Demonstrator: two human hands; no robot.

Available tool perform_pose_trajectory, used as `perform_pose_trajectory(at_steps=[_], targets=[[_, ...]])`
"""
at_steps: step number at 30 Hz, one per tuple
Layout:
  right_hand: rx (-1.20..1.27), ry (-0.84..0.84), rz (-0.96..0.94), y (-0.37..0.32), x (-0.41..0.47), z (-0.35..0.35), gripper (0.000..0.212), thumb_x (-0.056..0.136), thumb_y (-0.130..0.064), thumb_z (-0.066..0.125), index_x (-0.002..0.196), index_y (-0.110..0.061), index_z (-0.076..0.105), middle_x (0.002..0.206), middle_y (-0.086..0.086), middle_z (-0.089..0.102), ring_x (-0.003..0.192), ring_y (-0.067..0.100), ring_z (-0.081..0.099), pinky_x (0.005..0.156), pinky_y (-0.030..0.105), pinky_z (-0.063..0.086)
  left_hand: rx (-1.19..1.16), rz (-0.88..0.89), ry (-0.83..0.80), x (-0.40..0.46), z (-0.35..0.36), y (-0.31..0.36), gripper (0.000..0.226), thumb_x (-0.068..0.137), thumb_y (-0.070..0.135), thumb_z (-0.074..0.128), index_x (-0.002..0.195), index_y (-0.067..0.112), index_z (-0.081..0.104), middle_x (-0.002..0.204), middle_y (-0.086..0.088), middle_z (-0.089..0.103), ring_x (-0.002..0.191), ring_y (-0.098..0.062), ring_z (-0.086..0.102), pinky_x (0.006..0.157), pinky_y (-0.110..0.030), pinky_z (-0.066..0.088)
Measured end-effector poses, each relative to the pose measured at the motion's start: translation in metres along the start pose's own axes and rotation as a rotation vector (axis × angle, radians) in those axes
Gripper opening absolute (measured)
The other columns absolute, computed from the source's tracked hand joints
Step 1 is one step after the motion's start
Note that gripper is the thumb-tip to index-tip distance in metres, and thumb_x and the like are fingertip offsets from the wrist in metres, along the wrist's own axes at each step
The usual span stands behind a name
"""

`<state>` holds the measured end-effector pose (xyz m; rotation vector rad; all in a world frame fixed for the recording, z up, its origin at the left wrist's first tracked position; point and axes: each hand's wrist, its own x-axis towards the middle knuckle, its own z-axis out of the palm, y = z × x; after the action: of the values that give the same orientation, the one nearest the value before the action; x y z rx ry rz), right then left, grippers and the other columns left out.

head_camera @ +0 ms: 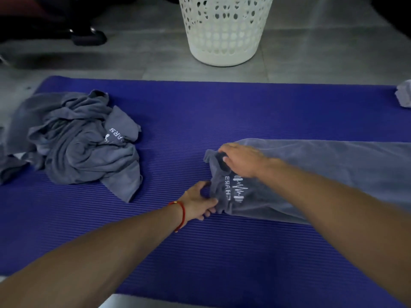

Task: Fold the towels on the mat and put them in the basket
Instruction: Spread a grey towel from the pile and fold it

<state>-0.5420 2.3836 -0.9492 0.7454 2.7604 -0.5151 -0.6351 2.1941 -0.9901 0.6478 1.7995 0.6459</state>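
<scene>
A grey towel [322, 165] with a white logo lies stretched out on the right half of the blue mat [189, 112]. My left hand [200, 203] pinches the near left corner of this towel. My right hand [240, 158] grips its far left corner, fingers curled into the cloth. A crumpled heap of grey towels [80, 141] sits on the left of the mat. The white perforated basket [224, 30] stands on the floor beyond the mat's far edge.
A pale folded cloth [403, 96] shows at the right edge of the mat. Dark furniture legs and a caster [89, 36] stand on the grey tiled floor at the far left.
</scene>
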Motion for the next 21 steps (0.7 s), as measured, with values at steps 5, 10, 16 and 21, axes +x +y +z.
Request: perform_pose_trajectory(at_steps=[5,10,16,21], targets=[[0.005,-0.028,-0.019,-0.017,0.055,0.026,0.022,0.106,-0.013,0.049,0.127,-0.008,0.052,0.133,0.013,0.059,0.123,0.033,0.056,0.088,0.036,0.041,0.244,0.009,-0.106,-0.011,0.001,-0.028,0.071,0.094,0.02,0.068,0.156,0.029,0.034,0.099,0.0,0.074,0.085,-0.011,0.068,0.074,-0.022,0.057],[0.002,0.029,0.043,-0.016,0.063,0.045,0.037,0.101,-0.013,0.06,0.135,-0.009,0.046,0.125,0.013,0.057,0.116,0.035,0.059,0.087,0.043,0.046,0.32,0.07,-0.216,-0.011,-0.01,-0.038,0.074,0.099,0.028,0.064,0.16,0.036,0.022,0.111,0.002,0.068,0.1,-0.015,0.067,0.091,-0.028,0.056],[-0.036,0.326,0.054,-0.014,0.053,0.02,0.015,0.101,-0.021,0.056,0.103,-0.018,0.071,0.109,0.005,0.056,0.085,0.031,0.063,0.07,0.04,0.047,0.39,0.082,-0.293,-0.006,-0.011,-0.039,0.077,0.1,0.03,0.063,0.161,0.036,0.017,0.108,0.01,0.06,0.094,-0.005,0.059,0.092,-0.024,0.051],[0.043,0.568,0.104,-0.028,0.079,-0.049,0.024,0.103,-0.027,0.049,0.116,-0.022,0.068,0.105,0.007,0.073,0.098,0.032,0.067,0.074,0.039,0.047,0.357,0.093,-0.2,-0.006,-0.01,-0.037,0.051,0.095,0.037,0.068,0.139,0.038,0.042,0.103,0.005,0.065,0.088,-0.008,0.062,0.09,-0.03,0.055]])
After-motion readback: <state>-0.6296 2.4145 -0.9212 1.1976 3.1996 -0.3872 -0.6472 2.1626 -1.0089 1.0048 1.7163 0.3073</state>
